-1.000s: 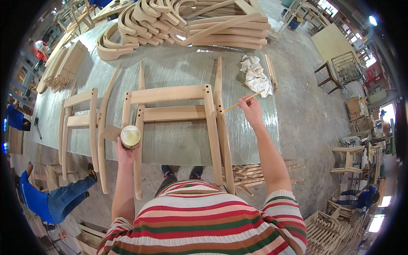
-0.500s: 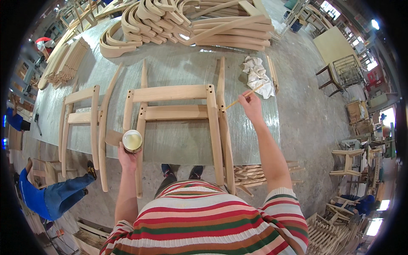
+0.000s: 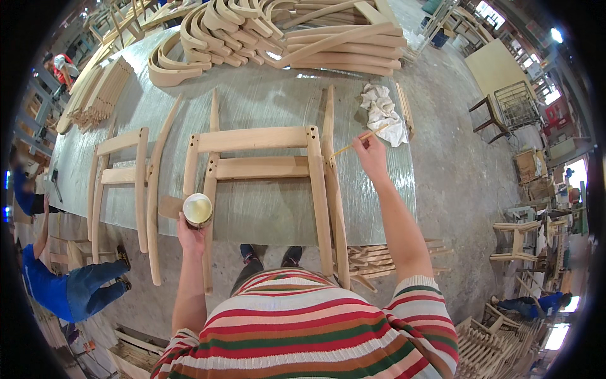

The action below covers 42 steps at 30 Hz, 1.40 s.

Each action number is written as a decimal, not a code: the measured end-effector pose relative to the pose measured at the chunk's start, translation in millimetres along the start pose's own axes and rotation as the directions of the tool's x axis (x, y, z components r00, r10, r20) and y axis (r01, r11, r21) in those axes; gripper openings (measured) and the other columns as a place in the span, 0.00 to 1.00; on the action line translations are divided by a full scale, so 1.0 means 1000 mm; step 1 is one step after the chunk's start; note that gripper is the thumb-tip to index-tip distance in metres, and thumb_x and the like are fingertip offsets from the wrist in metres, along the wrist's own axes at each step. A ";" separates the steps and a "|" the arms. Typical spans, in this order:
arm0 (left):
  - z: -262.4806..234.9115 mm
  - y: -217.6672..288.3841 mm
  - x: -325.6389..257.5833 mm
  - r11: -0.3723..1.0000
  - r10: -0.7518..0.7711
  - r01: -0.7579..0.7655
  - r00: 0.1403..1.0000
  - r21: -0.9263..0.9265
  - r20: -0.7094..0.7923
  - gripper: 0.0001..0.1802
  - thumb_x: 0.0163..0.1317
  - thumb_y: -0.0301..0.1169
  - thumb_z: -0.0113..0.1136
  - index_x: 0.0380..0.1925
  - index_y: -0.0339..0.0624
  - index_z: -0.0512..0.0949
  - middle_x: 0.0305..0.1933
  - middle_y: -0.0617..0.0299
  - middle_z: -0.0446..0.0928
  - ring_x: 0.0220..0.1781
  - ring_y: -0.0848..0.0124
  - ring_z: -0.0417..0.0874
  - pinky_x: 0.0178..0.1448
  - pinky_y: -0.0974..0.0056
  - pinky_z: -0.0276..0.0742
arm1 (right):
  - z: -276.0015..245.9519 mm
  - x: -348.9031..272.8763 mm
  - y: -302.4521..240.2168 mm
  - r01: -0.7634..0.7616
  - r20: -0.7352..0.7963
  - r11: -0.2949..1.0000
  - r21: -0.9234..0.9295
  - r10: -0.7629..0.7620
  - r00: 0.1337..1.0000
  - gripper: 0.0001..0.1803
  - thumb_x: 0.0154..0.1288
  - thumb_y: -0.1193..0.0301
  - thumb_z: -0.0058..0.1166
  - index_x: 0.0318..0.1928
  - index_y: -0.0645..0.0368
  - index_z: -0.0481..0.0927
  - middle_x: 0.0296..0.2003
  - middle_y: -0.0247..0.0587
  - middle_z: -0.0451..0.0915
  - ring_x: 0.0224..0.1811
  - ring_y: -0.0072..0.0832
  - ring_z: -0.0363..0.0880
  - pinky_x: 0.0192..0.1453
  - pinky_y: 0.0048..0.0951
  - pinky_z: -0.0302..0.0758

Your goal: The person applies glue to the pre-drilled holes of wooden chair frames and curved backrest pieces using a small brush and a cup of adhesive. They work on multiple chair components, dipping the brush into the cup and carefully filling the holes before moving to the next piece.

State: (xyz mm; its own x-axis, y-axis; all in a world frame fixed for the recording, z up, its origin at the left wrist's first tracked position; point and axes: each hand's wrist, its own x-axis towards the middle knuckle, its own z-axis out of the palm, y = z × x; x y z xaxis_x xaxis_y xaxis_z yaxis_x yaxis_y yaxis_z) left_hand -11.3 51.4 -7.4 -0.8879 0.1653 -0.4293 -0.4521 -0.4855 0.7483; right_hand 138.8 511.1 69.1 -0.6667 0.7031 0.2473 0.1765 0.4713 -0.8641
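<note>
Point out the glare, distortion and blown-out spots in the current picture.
Head view: pale glare streaks the table; head view: the lamp at upper right is blown out to white; head view: the table's near edge bows and the corners go black; head view: the cup and right hand look fairly sharp.

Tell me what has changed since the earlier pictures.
The right hand has moved slightly away from the body, taking the thin stick's tip from near the lower hole in the wooden post to about the upper one. At far left, a co-worker in blue has stretched an arm toward the table. Nothing was grasped or released; the left hand still holds the cup, and the white cloth stayed put.
</note>
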 end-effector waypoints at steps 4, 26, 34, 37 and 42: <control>0.000 0.002 -0.001 1.000 0.015 -0.015 0.998 -0.009 0.061 0.18 0.70 0.43 0.41 0.54 0.47 0.64 0.57 0.59 0.68 0.56 0.63 0.74 0.49 0.55 0.78 | 0.004 0.005 -0.001 0.029 0.029 0.992 -0.125 -0.025 0.999 0.11 0.58 0.66 0.56 0.32 0.62 0.76 0.21 0.40 0.76 0.22 0.27 0.74 0.29 0.29 0.70; 0.001 -0.001 -0.004 0.998 0.033 -0.031 0.999 0.062 -0.020 0.18 0.70 0.42 0.40 0.52 0.44 0.64 0.55 0.57 0.69 0.54 0.62 0.75 0.50 0.53 0.79 | -0.001 -0.010 -0.038 0.208 0.241 0.937 -0.282 -0.141 0.960 0.08 0.60 0.69 0.51 0.31 0.62 0.73 0.23 0.48 0.74 0.27 0.45 0.74 0.31 0.40 0.70; 0.003 0.000 -0.001 0.999 0.020 -0.022 0.999 0.037 0.038 0.18 0.70 0.42 0.40 0.53 0.45 0.64 0.55 0.58 0.70 0.53 0.63 0.75 0.48 0.55 0.80 | 0.010 -0.012 -0.015 0.197 0.297 0.955 -0.224 -0.126 0.947 0.09 0.60 0.68 0.52 0.31 0.62 0.73 0.22 0.48 0.75 0.27 0.47 0.74 0.32 0.41 0.70; -0.001 0.000 -0.001 0.999 0.017 -0.017 1.000 0.037 0.014 0.17 0.70 0.42 0.40 0.53 0.46 0.65 0.54 0.58 0.70 0.52 0.64 0.76 0.47 0.55 0.80 | 0.011 -0.010 -0.020 0.164 0.281 0.970 -0.181 -0.108 0.954 0.09 0.60 0.67 0.53 0.31 0.61 0.74 0.23 0.48 0.76 0.27 0.47 0.74 0.32 0.42 0.70; 0.011 0.002 -0.005 0.999 0.013 -0.011 1.000 0.052 -0.022 0.18 0.70 0.42 0.40 0.52 0.46 0.65 0.54 0.58 0.70 0.53 0.63 0.75 0.47 0.56 0.80 | -0.002 -0.014 -0.017 0.187 0.292 0.925 -0.330 -0.088 0.952 0.07 0.59 0.70 0.53 0.30 0.60 0.75 0.23 0.47 0.76 0.27 0.45 0.75 0.33 0.41 0.71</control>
State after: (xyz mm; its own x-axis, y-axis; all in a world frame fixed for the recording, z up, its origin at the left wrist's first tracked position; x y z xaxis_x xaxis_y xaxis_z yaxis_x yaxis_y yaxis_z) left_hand -8.3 59.0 1.6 -0.8915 0.1399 -0.4310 -0.4457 -0.4423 0.7783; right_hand 147.0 494.2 81.3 -0.8622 0.4722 0.1836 0.2774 0.7432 -0.6089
